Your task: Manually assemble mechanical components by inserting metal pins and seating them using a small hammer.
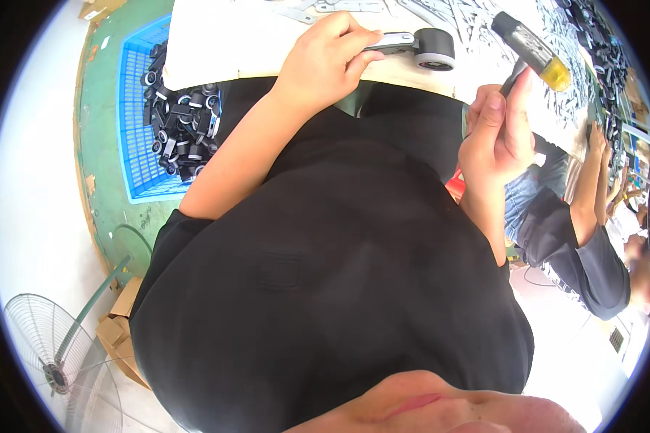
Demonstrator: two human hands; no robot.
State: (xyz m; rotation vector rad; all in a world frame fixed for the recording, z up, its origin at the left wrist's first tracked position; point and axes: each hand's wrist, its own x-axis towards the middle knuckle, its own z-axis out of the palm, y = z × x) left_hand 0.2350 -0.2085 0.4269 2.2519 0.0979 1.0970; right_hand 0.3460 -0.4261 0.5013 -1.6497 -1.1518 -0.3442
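My left hand [321,65] is closed around the end of a flat grey-and-black arm-shaped part [399,41], pinched between thumb and fingers at the table's near edge. A black cylinder with a light grey ring [434,49] forms the far end of that part, over the white tabletop. Raised to the right, my right hand [500,133] grips the handle of a mallet [531,52]. The mallet's head is dark at one end and yellow at the other, and it is apart from the part.
Many flat grey pieces [477,25] lie across the white table [217,43]. At left, a blue plastic basket [126,123] holds black wheeled parts [184,130]. A floor fan [54,372] and cardboard box [115,332] stand lower left. Another person [574,245] works at the right.
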